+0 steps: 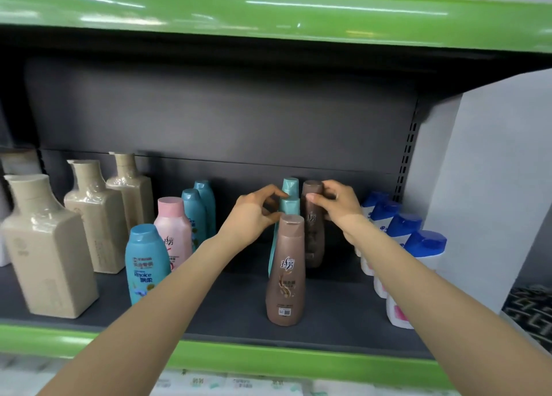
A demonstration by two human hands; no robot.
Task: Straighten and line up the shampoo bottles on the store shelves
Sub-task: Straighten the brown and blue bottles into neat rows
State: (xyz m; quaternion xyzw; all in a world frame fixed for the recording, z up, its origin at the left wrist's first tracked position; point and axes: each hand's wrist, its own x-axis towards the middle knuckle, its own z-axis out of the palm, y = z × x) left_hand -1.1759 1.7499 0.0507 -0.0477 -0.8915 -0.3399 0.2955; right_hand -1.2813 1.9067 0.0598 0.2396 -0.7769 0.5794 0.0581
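While the right hand (334, 204) grips a dark brown shampoo bottle (313, 225) at centre frame, the left hand (254, 216) pinches the teal bottle (289, 207) just beside it, both upright on the dark shelf (227, 306) behind a lighter brown bottle (286, 273).

Glossy plastic shampoo bottles (285, 268) stand on a matt dark shelf (227, 309) edged glossy green.

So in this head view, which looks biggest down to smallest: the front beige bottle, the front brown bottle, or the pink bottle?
1. Front beige bottle, clearly the largest.
2. Front brown bottle.
3. Pink bottle, though it stands farther back and is partly hidden, so its true size against the brown one is unsure.
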